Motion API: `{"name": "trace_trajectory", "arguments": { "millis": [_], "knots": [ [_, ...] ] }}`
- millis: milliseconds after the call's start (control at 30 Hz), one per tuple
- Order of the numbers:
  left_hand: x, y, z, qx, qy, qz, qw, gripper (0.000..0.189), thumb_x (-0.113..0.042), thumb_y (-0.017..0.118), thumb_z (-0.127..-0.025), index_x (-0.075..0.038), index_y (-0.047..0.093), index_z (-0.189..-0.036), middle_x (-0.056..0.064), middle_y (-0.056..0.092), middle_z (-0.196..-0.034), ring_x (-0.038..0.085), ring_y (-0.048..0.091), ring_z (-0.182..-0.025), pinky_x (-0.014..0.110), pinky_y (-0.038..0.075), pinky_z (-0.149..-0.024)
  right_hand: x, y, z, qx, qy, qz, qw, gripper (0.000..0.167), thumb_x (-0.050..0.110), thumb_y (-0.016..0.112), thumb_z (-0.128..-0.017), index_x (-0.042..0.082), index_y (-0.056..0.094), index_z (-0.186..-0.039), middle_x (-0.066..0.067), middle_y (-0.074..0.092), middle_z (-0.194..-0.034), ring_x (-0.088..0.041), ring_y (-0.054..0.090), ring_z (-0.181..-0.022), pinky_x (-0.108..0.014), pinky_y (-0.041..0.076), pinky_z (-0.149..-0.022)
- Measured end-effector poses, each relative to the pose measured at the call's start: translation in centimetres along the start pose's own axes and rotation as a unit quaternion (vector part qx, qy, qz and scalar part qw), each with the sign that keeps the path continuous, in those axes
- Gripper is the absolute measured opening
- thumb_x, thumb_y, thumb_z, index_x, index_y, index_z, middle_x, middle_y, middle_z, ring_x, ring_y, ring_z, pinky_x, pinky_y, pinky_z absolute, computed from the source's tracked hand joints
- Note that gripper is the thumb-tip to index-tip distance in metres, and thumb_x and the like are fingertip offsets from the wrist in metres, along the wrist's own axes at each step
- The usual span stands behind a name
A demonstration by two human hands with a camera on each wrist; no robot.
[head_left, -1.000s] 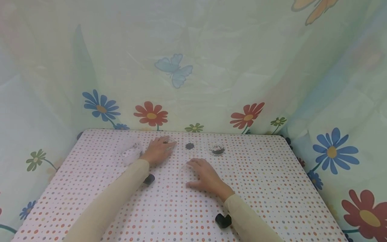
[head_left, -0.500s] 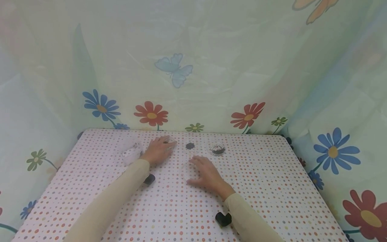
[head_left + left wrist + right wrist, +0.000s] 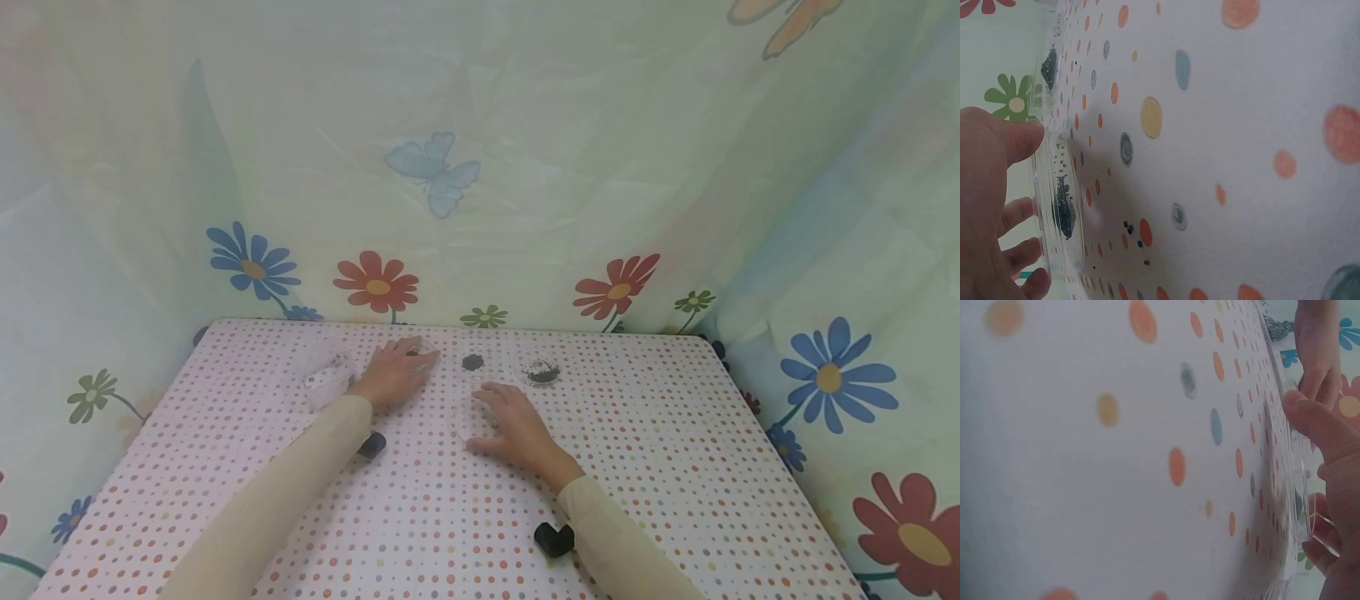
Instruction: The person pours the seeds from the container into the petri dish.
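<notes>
Up close, left wrist view: left hand (image 3: 988, 206) grips seed-filled clear dish (image 3: 1060, 206).

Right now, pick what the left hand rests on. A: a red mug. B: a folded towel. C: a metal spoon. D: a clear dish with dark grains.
D: the left hand covers a clear dish holding dark grains, plain in the left wrist view.
</notes>
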State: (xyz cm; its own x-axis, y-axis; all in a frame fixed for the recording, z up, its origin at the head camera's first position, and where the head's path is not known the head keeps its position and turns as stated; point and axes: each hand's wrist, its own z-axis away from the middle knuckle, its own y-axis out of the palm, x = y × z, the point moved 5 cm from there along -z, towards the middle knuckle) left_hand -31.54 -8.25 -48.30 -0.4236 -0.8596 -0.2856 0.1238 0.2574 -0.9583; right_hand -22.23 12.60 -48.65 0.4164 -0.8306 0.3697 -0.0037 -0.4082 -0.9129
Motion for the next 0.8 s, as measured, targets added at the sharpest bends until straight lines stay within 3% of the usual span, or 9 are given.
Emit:
{"name": "trace_trajectory", "arguments": {
  "millis": [800],
  "knots": [
    [-0.06, 0.02, -0.04, 0.007, -0.009, 0.006, 0.9999, 0.046, -0.04, 0.048, -0.099, -0.036, 0.043, -0.145, 0.005, 0.03, -0.159, 0.033, 0.027, -0.146, 0.064, 0.019, -0.116, -0.45, 0.03, -0.77, -0.016, 0.014, -0.004, 0.9998, 0.075, 0.053, 0.077, -0.074, 0.017, 0.053, -0.135, -0.008, 0.045, -0.148, -0.028, 0.041, -0.137, -0.048, 0.035, -0.114]
  ]
}}
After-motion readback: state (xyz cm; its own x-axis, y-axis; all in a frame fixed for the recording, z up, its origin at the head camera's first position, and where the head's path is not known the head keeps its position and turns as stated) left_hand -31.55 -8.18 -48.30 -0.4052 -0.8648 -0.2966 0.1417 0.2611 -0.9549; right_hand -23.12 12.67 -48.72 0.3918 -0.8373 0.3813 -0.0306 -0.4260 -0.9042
